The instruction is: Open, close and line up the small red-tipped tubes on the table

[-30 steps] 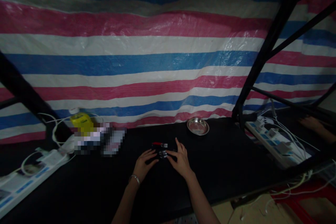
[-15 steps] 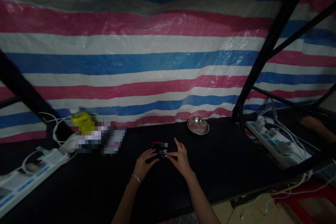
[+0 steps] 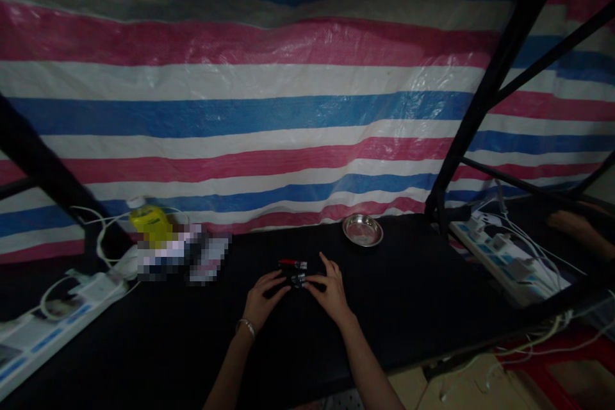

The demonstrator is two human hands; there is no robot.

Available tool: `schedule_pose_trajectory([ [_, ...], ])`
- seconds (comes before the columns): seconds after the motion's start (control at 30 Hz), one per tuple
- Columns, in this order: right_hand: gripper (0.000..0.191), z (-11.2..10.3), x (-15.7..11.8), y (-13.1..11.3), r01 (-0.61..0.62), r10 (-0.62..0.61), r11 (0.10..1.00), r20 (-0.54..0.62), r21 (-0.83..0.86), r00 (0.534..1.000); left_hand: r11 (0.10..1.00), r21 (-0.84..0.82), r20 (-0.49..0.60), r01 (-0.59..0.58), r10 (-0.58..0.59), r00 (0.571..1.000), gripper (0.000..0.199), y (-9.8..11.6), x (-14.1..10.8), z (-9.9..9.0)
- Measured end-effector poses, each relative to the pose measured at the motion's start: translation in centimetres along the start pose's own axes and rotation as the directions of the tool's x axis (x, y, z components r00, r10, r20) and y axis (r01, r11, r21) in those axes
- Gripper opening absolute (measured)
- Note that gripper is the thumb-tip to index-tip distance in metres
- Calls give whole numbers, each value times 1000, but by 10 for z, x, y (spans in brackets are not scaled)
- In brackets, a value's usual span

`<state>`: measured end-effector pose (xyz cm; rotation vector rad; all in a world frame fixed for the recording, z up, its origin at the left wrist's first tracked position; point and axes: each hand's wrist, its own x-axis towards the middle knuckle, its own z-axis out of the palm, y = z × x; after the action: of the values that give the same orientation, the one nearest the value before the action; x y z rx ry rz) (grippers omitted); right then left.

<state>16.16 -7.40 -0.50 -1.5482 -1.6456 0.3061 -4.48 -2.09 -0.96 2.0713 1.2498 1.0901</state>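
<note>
While your left hand [image 3: 262, 298] and right hand [image 3: 331, 291] rested on the black table [image 3: 408, 307], their fingertips met on a small dark part with a metal end [image 3: 298, 280], pinching it between them at the table's middle. Just beyond it lay a red-handled piece [image 3: 291, 263]. Farther right stood a steel dish [image 3: 362, 230]; a yellow bottle [image 3: 150, 223] stood far left, a power strip [image 3: 509, 256] at right.
</note>
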Motion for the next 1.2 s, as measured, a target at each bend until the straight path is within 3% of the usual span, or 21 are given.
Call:
schedule_pose_trajectory([
  [0.17, 20, 5, 9, 0, -60, 65, 997, -113, 43, 991, 985, -49, -188, 166, -172, 967, 38, -14, 10, 2],
  [0.27, 25, 9, 15, -2, -124, 125, 992, -109, 18, 986, 960, -107, -168, 259, -274, 947, 45, -26, 18, 5],
  [0.4, 29, 12, 19, -7, -174, 173, 984, -52, -26, 984, 931, -203, -97, 304, -328, 940, 44, -30, 22, 13],
  [0.63, 30, 18, 19, -17, -227, 228, 974, -48, 20, 973, 906, -291, -101, 307, -348, 932, 37, -9, 15, 26],
  [0.77, 30, 19, 20, -24, -228, 278, 928, -136, 296, 951, 885, -368, -192, 284, -371, 909, 40, 16, 8, 25],
  [0.83, 32, 20, 20, -28, -227, 359, 811, -153, 539, 921, 872, -414, -241, 260, -380, 893, 41, 31, 6, 22],
  [0.97, 34, 19, 18, -37, -290, 543, 390, 36, 874, 839, 891, -424, -369, 160, -332, 868, 36, 58, 9, 14],
  [1.1, 24, 10, 16, -43, -309, 564, -11, 261, 951, 784, 885, -447, -374, 130, -316, 872, 35, 78, 18, 8],
  [1.2, 16, 5, 15, -42, -301, 521, -176, 348, 937, 779, 892, -446, -321, 75, -238, 917, 32, 92, 22, 4],
])
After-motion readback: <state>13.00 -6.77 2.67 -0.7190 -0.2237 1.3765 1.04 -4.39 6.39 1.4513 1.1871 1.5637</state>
